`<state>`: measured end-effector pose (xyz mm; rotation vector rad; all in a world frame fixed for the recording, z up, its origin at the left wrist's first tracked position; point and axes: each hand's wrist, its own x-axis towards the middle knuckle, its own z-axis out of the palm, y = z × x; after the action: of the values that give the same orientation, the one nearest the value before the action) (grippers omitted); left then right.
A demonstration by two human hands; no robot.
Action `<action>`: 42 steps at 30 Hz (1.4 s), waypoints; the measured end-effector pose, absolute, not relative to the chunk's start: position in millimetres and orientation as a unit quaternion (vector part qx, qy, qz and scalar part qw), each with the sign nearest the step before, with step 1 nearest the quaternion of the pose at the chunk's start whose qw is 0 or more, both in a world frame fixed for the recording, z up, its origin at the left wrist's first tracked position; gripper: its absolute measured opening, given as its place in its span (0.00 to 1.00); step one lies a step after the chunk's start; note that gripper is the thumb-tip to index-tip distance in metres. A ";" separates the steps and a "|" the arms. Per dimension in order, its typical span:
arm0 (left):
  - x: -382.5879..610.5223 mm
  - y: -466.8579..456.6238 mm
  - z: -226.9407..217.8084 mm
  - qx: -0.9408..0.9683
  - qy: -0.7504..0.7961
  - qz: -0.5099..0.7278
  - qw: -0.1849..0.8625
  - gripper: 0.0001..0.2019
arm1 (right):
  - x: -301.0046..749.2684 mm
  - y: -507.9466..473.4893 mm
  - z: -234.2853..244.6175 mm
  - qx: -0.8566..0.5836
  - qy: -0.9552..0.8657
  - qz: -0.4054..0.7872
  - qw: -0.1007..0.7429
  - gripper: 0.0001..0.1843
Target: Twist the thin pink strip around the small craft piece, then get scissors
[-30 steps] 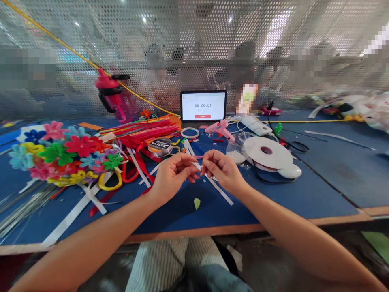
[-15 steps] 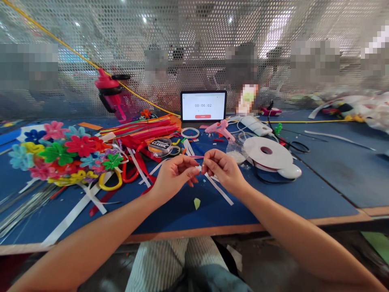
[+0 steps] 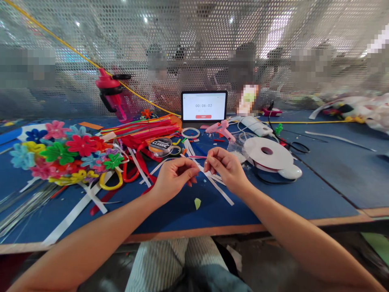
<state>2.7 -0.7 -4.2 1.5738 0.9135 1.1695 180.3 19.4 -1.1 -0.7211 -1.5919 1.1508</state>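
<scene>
My left hand (image 3: 173, 176) and my right hand (image 3: 226, 168) hover just above the blue table (image 3: 304, 194), a short gap between them. Both pinch thumb and forefinger closed on something too small and thin to name. A thin pink strip (image 3: 197, 157) lies just behind the gap. White paper strips (image 3: 217, 186) lie under my right hand. Behind my left hand sits a clear spool of line (image 3: 160, 146). A small clear tub of white beads (image 3: 235, 151) stands behind my right hand.
A bunch of coloured foam flowers (image 3: 60, 152) lies at the left, with red and pink strips (image 3: 139, 132) behind it. A pink glue gun (image 3: 220, 129), a white tape reel (image 3: 267, 153), black scissors (image 3: 296, 146), a tablet timer (image 3: 204, 106) and a pink bottle (image 3: 114, 95) stand further back. A perforated screen closes the far edge.
My hands have drawn slightly apart: the right hand rose and moved back, the left dropped a little. The small white piece seen between the fingertips earlier no longer shows.
</scene>
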 end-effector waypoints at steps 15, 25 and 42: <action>2.5 -2.8 -0.9 0.641 0.370 0.493 0.457 0.07 | 183.4 24.6 -1.1 -0.306 -0.627 0.465 0.546 0.12; 1.7 -2.0 -1.6 0.649 0.363 0.489 0.455 0.07 | 182.6 24.6 -0.1 -0.303 -0.598 0.494 0.554 0.12; 2.0 -1.6 0.2 0.639 0.376 0.489 0.461 0.08 | 183.2 24.9 2.6 -0.285 -0.547 0.556 0.558 0.11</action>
<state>2.0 -1.6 0.2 1.5710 0.9242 1.2020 183.2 24.9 2.6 -0.6717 -1.2911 1.3108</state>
